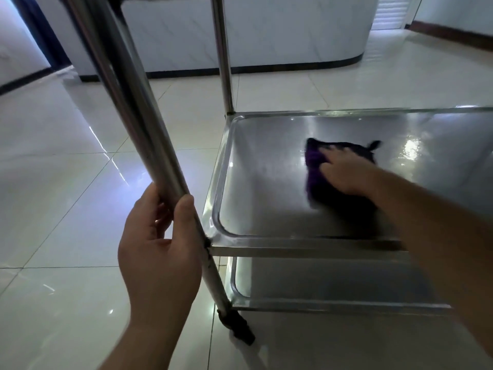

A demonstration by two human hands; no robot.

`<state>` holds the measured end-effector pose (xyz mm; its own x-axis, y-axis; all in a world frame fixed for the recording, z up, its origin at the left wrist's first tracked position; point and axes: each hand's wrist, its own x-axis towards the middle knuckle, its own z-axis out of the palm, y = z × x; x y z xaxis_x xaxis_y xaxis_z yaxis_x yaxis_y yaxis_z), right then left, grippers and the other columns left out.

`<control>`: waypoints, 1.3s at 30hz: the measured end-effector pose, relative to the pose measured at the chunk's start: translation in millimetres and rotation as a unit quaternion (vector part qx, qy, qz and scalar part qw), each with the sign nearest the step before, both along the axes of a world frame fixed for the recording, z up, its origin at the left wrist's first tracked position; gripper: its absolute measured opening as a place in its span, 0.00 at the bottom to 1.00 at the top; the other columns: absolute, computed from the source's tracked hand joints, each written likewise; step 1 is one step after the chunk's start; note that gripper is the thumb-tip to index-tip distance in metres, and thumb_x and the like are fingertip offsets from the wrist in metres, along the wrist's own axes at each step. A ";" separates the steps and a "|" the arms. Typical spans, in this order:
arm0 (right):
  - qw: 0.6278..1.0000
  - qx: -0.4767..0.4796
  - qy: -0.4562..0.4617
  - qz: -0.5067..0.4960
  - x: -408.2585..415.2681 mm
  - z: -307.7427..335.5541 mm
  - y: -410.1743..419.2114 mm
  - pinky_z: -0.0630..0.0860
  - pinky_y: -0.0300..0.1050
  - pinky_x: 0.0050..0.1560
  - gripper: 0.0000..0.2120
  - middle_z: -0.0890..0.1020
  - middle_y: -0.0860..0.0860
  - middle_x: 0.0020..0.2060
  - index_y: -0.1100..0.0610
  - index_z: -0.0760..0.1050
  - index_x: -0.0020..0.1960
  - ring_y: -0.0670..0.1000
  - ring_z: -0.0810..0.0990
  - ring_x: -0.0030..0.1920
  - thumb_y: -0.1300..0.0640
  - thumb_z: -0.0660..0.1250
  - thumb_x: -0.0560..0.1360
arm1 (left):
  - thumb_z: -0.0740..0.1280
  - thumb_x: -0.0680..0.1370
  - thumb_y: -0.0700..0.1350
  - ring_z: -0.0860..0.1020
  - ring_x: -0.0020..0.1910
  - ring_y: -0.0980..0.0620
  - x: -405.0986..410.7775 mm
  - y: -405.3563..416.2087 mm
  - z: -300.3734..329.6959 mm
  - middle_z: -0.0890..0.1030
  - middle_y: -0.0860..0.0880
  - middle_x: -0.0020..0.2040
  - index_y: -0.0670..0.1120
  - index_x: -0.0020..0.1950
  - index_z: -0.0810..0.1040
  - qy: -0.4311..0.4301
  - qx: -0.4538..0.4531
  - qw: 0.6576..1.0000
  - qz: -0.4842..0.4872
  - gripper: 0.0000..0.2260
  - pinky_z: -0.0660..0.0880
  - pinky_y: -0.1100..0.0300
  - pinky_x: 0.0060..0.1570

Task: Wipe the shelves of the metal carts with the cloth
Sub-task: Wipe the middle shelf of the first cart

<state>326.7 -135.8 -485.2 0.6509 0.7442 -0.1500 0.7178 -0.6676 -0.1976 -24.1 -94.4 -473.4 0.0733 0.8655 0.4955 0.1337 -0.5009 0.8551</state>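
Glossy pale floor tiles [66, 161] fill the dim room, with a curved white counter [266, 36] edged by a dark plinth seen at the far side. A stainless-steel cart is pictured at the right, its recessed middle shelf [266, 198] shown from above and a lower steel shelf [320, 284] visible beneath it. The near-left tubular steel post [128, 97] of the cart is gripped by the left hand [160, 252], fingers and thumb curled round it just above the shelf corner. A dark purple cloth [314, 166] is pressed flat on the middle shelf, toward its right part, under the right hand [344, 172], whose fingers are laid out straight over it, somewhat blurred. A black castor [237, 327] is seen at the foot of the gripped post.
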 end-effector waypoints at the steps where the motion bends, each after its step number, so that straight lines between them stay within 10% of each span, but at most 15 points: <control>1: 0.999 -0.003 -0.004 -0.043 22.3 0.6 -18.2 0.52 0.60 0.80 0.31 0.52 0.53 0.83 0.50 0.52 0.84 0.60 0.53 0.81 0.46 0.50 0.82 | 0.66 0.80 0.54 0.83 0.49 0.53 0.5 -1.0 0.5 0.82 0.54 0.46 0.57 0.56 0.81 -0.001 -0.002 1.000 0.000 0.07 0.74 0.71 0.49; 6: 0.990 -0.035 0.016 -0.136 48.7 1.8 -47.4 0.49 0.64 0.79 0.36 0.49 0.50 0.84 0.49 0.51 0.83 0.61 0.48 0.82 0.44 0.46 0.76 | 0.65 0.81 0.54 0.83 0.46 0.51 3.0 -3.7 -1.4 0.82 0.53 0.45 0.55 0.55 0.80 0.011 0.002 1.000 0.001 0.07 0.74 0.70 0.45; 23: 0.965 0.087 0.038 0.246 -209.6 -4.0 10.5 0.47 0.56 0.81 0.28 0.55 0.44 0.82 0.42 0.51 0.83 0.52 0.50 0.82 0.41 0.44 0.83 | 0.64 0.82 0.51 0.81 0.47 0.56 0.2 1.6 -0.5 0.82 0.55 0.45 0.56 0.53 0.79 0.042 0.041 0.998 0.011 0.04 0.71 0.76 0.45; 39: 0.999 -0.024 0.002 -0.022 -67.0 -3.3 -100.0 0.49 0.64 0.79 0.35 0.49 0.46 0.83 0.44 0.45 0.83 0.60 0.48 0.82 0.31 0.44 0.80 | 0.65 0.83 0.49 0.80 0.47 0.55 5.2 -2.2 -0.7 0.80 0.53 0.43 0.55 0.49 0.77 0.033 0.031 0.999 0.009 0.04 0.71 0.75 0.44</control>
